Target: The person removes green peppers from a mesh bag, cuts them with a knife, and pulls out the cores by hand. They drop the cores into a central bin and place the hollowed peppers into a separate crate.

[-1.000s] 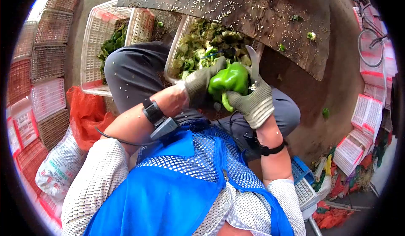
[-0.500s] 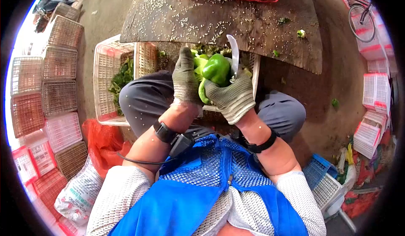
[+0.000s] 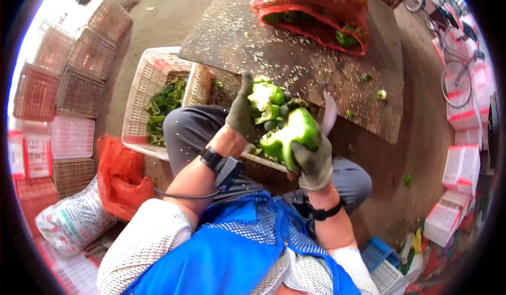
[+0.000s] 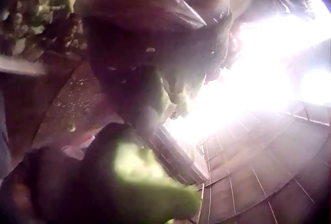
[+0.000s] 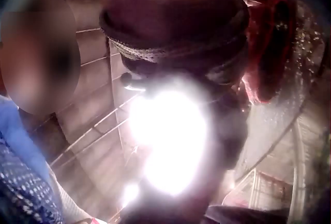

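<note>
In the head view the pepper is in two parts. My gloved left hand (image 3: 242, 110) grips one green pepper piece (image 3: 266, 101), its pale inside showing. The gloved right hand (image 3: 315, 160) holds the larger piece (image 3: 293, 136), with a curved blade (image 3: 329, 113) sticking up beside its fingers; the handle is hidden. A gap separates the pieces above the crate between the legs. In the left wrist view, a cut pepper piece (image 4: 150, 182) shows its pale inside below the dark left glove (image 4: 150, 74). Glare covers much of the right wrist view.
A red net bag (image 3: 316, 10) of peppers lies on the seed-strewn board (image 3: 221, 37) ahead. At left stands a crate (image 3: 138, 100) holding green scraps. Stacked crates (image 3: 87, 52) line the far left; an orange net (image 3: 124, 179) lies near the left elbow.
The pepper, whole a second ago, is now in two pieces, one in each hand. The hands have moved apart. The view has shifted, bringing more of the red net bag into sight.
</note>
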